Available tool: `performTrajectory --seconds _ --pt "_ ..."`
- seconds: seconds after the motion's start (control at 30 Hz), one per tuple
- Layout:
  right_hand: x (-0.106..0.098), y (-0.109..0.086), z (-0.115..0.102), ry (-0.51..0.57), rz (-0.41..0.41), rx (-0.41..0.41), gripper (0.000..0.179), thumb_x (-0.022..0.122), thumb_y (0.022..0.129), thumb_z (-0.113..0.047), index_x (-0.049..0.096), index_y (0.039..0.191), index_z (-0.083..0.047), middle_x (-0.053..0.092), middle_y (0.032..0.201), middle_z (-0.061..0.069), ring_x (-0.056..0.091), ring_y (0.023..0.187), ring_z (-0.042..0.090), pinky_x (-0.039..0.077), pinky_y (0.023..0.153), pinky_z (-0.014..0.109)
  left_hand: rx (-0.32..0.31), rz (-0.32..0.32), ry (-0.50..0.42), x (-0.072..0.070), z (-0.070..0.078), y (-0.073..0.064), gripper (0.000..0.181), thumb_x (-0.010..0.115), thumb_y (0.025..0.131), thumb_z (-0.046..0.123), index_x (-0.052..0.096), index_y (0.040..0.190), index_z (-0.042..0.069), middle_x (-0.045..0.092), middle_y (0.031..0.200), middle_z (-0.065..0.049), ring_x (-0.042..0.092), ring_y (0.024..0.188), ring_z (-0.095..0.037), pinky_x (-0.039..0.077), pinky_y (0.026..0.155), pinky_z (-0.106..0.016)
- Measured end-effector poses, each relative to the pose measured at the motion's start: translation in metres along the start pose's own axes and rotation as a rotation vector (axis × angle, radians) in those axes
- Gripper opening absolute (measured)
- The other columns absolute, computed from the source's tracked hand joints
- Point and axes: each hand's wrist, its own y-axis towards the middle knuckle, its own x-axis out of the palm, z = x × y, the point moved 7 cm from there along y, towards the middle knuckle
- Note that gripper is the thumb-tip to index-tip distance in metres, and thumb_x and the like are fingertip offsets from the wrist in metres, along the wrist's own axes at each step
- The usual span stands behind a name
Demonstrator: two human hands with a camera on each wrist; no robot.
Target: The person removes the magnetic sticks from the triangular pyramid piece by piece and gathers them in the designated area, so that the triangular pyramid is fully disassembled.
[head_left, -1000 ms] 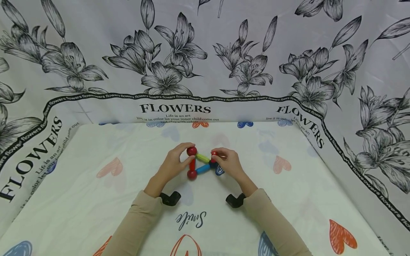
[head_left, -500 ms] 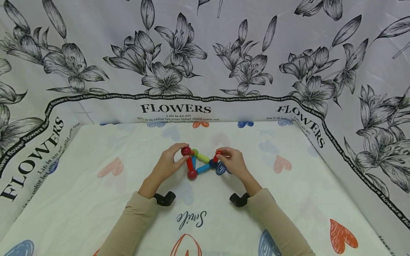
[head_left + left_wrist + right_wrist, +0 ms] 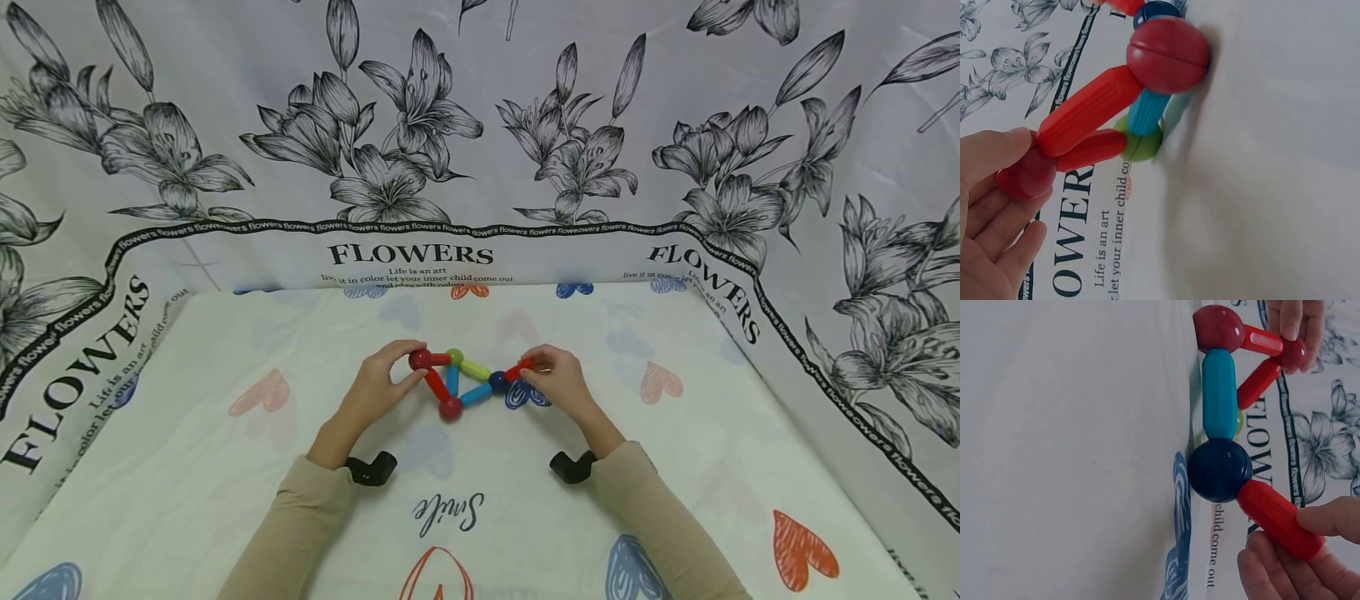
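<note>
A toy of coloured rods and balls stands on the cloth in the middle of the head view. My left hand (image 3: 377, 385) pinches a red ball (image 3: 1027, 174) at its left corner, from which two red rods (image 3: 1090, 111) run to a front red ball (image 3: 450, 408) and a green ball (image 3: 454, 357). Blue rods (image 3: 1219, 394) and a lime rod (image 3: 475, 371) join these with the dark blue ball (image 3: 1220, 470). Thumb and fingers of my right hand (image 3: 557, 379) pinch the outer end of a red rod (image 3: 1280, 519), whose inner end meets the dark blue ball.
The toy sits on a white tablecloth (image 3: 300, 508) printed with hearts and lettering. A flower-printed curtain (image 3: 495, 192) rises behind and along both sides. Black camera mounts (image 3: 372, 469) stick out from both wrists.
My left hand has drawn the red ball leftward, away from the green ball's side, with its rods swinging out. The right hand has swung its red rod from upright outward and down to the right.
</note>
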Motion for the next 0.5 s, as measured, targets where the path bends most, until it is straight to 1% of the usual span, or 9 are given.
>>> performTrajectory --seconds 0.13,0.27,0.5 --pt "-0.002 -0.001 0.007 -0.003 -0.012 0.034 0.02 0.069 0.084 -0.003 0.067 0.103 0.001 0.072 0.104 0.022 0.068 0.094 0.032 0.059 0.087 0.04 -0.021 -0.006 0.01 -0.004 -0.007 -0.004 0.041 0.074 0.082 0.007 0.062 0.121 0.0 0.067 0.12 -0.016 0.063 0.114 -0.032 0.051 0.101 -0.047" --pt "-0.003 -0.001 0.012 -0.001 -0.026 0.052 0.019 0.07 0.084 -0.004 0.067 0.102 0.001 0.071 0.103 0.021 0.068 0.095 0.032 0.059 0.087 0.039 -0.046 -0.024 0.017 -0.005 -0.014 -0.007 0.041 0.074 0.082 0.007 0.062 0.121 0.0 0.068 0.119 -0.015 0.063 0.114 -0.031 0.05 0.102 -0.048" --pt "-0.003 -0.001 0.017 -0.042 -0.059 0.099 0.02 0.069 0.085 -0.007 0.069 0.104 -0.001 0.071 0.105 0.019 0.068 0.096 0.029 0.059 0.087 0.037 -0.06 -0.05 0.017 -0.006 -0.019 -0.012 0.04 0.075 0.082 0.008 0.064 0.119 -0.001 0.069 0.117 -0.016 0.064 0.112 -0.032 0.051 0.1 -0.048"
